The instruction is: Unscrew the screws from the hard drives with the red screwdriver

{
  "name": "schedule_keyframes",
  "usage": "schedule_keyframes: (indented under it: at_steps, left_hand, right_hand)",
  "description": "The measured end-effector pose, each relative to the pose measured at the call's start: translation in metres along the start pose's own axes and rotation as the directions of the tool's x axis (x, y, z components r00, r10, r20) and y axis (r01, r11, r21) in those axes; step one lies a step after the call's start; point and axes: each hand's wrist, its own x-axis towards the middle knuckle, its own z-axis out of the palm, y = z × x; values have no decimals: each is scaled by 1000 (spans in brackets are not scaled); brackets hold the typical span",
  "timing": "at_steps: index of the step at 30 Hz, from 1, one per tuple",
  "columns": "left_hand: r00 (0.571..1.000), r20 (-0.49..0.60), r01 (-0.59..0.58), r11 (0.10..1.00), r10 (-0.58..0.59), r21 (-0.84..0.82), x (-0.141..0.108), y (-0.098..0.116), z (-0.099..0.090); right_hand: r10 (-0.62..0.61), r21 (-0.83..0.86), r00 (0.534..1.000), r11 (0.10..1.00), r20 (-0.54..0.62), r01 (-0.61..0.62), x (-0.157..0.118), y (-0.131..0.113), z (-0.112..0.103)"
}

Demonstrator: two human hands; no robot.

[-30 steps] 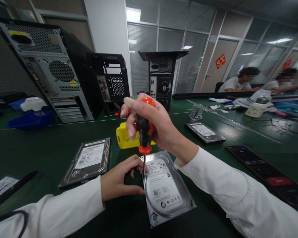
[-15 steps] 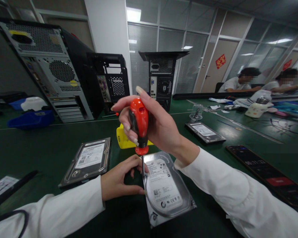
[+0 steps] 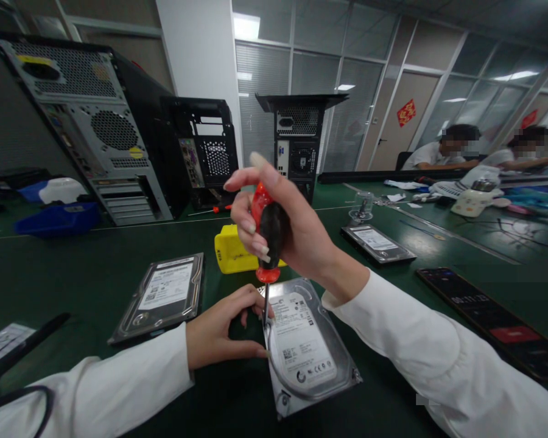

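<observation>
A silver hard drive (image 3: 304,347) with a white label lies on the green table in front of me. My right hand (image 3: 285,225) is wrapped round the handle of a red and black screwdriver (image 3: 270,234). The shaft points down, its tip at the drive's left edge. My left hand (image 3: 231,325) holds that same edge, thumb on the lower part and fingers near the shaft. Behind the screwdriver sits a yellow tray (image 3: 231,250), partly hidden by the hand.
Another hard drive (image 3: 162,295) lies left, a third (image 3: 378,243) right, near a clear jar (image 3: 361,207). A phone (image 3: 488,316) rests at the right. Computer cases (image 3: 132,121) and a blue bin (image 3: 59,219) stand behind. Two people sit far right.
The screwdriver handle has turned, showing more of its black side, and my right hand has shifted slightly right with it. My left hand and the drive have stayed in place.
</observation>
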Motion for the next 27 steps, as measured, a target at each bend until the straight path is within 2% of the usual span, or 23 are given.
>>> schedule_keyframes:
  at_steps: [4, 10, 14, 17, 20, 27]
  left_hand:
    - [1000, 2, 4, 1000, -4, -2, 0, 0, 0]
    - [1000, -4, 9, 1000, -9, 15, -1, 2, -1]
    - [1000, -4, 21, 1000, -21, 23, -1, 3, -1]
    - [1000, 0, 19, 1000, -19, 15, -1, 3, -1]
    - [1000, 2, 10, 1000, -10, 5, -1, 3, -1]
    - [1000, 4, 30, 999, -30, 10, -1, 1, -1]
  right_hand:
    - [29, 0, 998, 1000, 54, -29, -1, -2, -1]
    - [82, 11, 995, 997, 57, -82, -2, -1, 1]
    - [26, 9, 997, 1000, 78, -27, -1, 2, 0]
    - [5, -10, 999, 1000, 53, -5, -1, 4, 0]
    - [39, -20, 998, 999, 44, -38, -1, 2, 2]
    - [167, -18, 978, 986, 125, -166, -2, -5, 3]
